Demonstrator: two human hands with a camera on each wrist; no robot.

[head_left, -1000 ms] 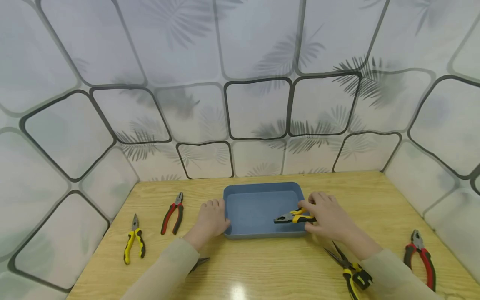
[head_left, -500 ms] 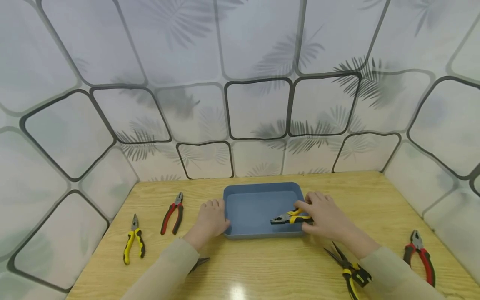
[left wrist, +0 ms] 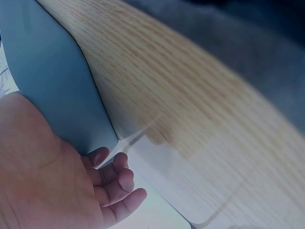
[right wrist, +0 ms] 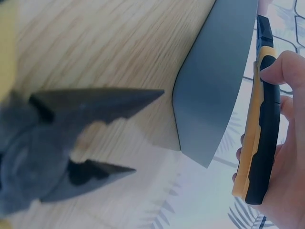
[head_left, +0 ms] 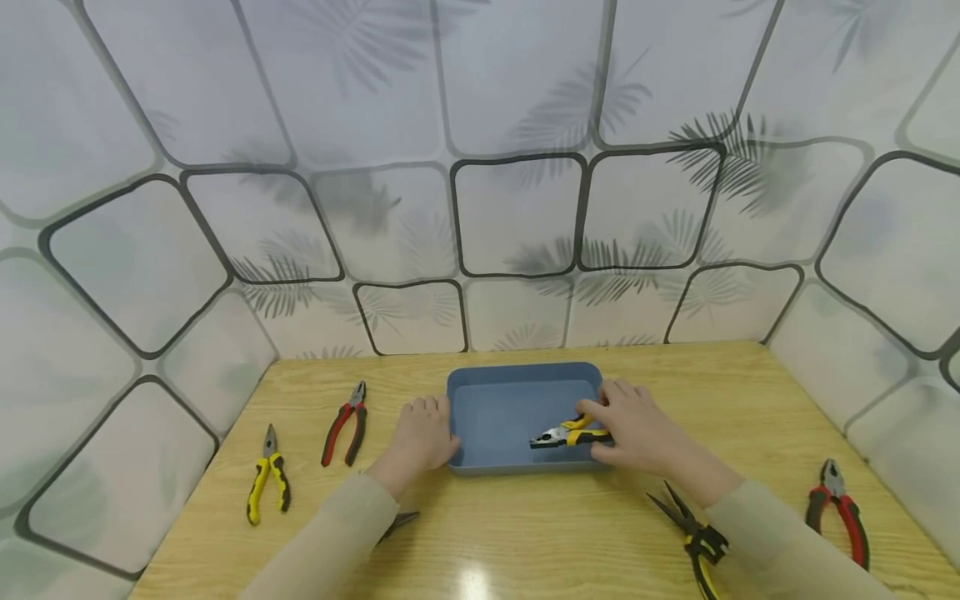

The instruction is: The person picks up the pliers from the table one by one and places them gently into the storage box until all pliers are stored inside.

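A blue rectangular tray (head_left: 517, 468) stands at the middle of the wooden table. My left hand (head_left: 422, 435) holds its left wall, with the thumb at the rim. In the left wrist view the loosely bent fingers (left wrist: 114, 183) lie beside the tray's outer wall (left wrist: 62, 81), and the thumb is hidden. My right hand (head_left: 637, 429) grips yellow-and-black combination pliers (head_left: 573, 435) by the handles, over the tray's right part. The jaws point left. In the right wrist view, thumb and fingers close around the pliers' handles (right wrist: 259, 138), above the tray wall (right wrist: 214, 81).
Yellow-handled pliers (head_left: 267, 475) and red-handled pliers (head_left: 348, 425) lie on the left. A dark plier tip (head_left: 401, 523) shows beside the left sleeve. Long-nose pliers (head_left: 690, 533) lie by the right forearm, and red-and-black pliers (head_left: 836, 508) at far right. Patterned walls enclose the table.
My right hand has moved left with the combination pliers, bringing them further over the tray. My left hand and the tray keep their places.
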